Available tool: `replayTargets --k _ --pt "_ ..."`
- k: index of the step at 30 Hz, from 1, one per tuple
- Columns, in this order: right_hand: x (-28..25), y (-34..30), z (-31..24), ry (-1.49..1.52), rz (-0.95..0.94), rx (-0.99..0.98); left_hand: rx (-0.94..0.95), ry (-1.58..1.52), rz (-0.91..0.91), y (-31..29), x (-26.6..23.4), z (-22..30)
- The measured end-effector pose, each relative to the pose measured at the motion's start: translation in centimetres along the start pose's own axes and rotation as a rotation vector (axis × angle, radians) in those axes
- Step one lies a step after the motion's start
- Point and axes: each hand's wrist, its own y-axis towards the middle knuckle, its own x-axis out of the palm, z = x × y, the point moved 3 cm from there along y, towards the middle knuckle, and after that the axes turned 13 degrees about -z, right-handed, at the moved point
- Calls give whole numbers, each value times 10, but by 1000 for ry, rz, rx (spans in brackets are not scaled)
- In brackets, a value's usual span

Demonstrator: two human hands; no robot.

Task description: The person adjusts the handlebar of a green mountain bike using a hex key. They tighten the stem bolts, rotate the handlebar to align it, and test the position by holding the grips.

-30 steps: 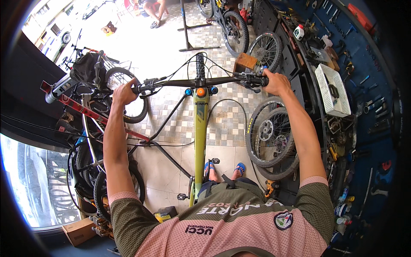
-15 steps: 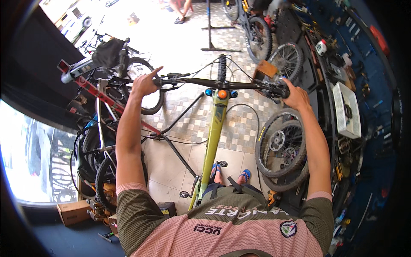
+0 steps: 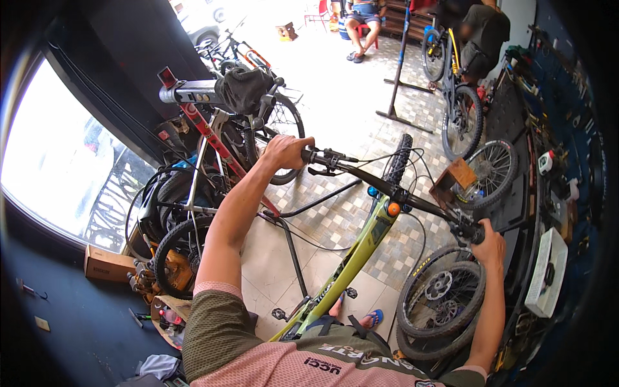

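Person's L grip (image 3: 285, 152), 11 o'clock from view ctr., & R grip (image 3: 491, 246), approx. 3, hold opp. ends of handlebar (image 3: 405, 197); yellow-green MTB (image 3: 356, 253) at 5, loose wheels (image 3: 438, 285) approx. 4.

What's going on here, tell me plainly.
A person in a pink and green top stands by a yellow-green bike among other bikes. Their right hand holds the right end of its handlebar; the left hand is at the left end, its grip hard to make out. The bar slants in the view, left end higher. Spare wheels are on the right, and farther back someone sits near a stand.
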Motion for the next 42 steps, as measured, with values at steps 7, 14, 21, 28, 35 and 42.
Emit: replayTargets --k 7,14,21,28,35,42 --pt "-9 18 5 2 -37 -84 -13 -14 -149 21 -19 9" --pt "-16 46 3 23 -64 -28 22 -21 -124 61 -25 1" --pt "-29 71 -6 -13 -6 -41 -26 -21 -77 71 -26 1" --pt "-19 57 -4 -2 -93 39 -5 -48 74 57 -12 -10" --pt "-16 77 -12 22 -80 45 -2 -28 -88 104 -38 -6" --pt "-19 70 -21 5 -80 68 19 -42 49 86 -22 -21"
